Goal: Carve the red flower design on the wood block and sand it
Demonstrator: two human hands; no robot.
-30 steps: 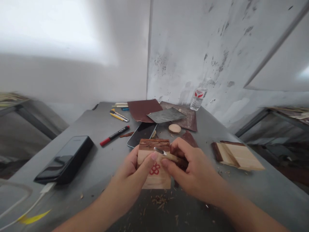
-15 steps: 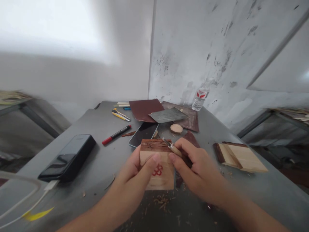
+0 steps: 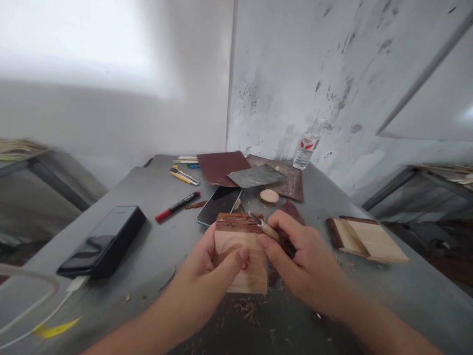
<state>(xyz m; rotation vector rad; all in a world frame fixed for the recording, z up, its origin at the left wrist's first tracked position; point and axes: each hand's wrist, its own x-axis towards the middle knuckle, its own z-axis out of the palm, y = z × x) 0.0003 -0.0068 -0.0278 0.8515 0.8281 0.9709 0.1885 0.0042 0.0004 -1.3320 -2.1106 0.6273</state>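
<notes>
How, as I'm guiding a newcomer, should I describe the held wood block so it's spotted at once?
Find the grey table, then the left hand over its near middle. It holds the wood block, pale with a dark bark strip across its far end. The red mark beside the thumb sets it apart from the bark-edged wood at the right, which shows none.

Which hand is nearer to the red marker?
Left. The left hand, holding the block, is to the right of the red marker and closer to the camera; the right hand, holding the gouge, is farther right.
</notes>
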